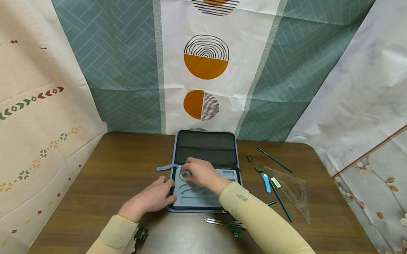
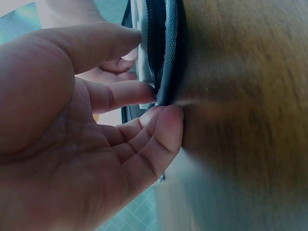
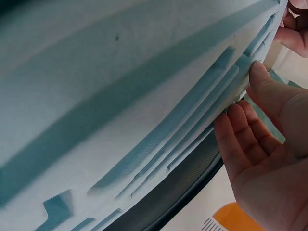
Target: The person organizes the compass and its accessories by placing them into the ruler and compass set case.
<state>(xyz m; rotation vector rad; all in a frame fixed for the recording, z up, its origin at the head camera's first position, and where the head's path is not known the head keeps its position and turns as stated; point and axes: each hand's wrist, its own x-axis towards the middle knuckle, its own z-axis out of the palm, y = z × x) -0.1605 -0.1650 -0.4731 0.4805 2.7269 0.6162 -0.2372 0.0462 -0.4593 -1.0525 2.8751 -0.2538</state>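
Observation:
An open zippered case [image 1: 203, 211] holds a pale blue moulded insert [image 1: 199, 201] with shaped hollows. My right hand [image 1: 200, 173] reaches over the insert's upper left and pinches a small round grey piece [image 1: 184, 175] with a ringed face. In the right wrist view, the right thumb [image 3: 269, 89] and fingers stand at the insert's far edge, and the round piece is mostly hidden there. My left hand [image 1: 155, 196] holds the case's left edge. The left wrist view shows its thumb over the insert and curled fingers [image 2: 166, 127] against the zipped rim [image 2: 168, 53].
Right of the case lie dark green pencils [image 1: 281, 203], a clear set square [image 1: 302, 203], a light blue cutter-like tool [image 1: 266, 183] and a small white block [image 1: 275, 182]. A metal drawing tool [image 1: 220, 222] and a green piece [image 1: 236, 232] lie in front. A blue strap [image 1: 166, 167] sticks out left.

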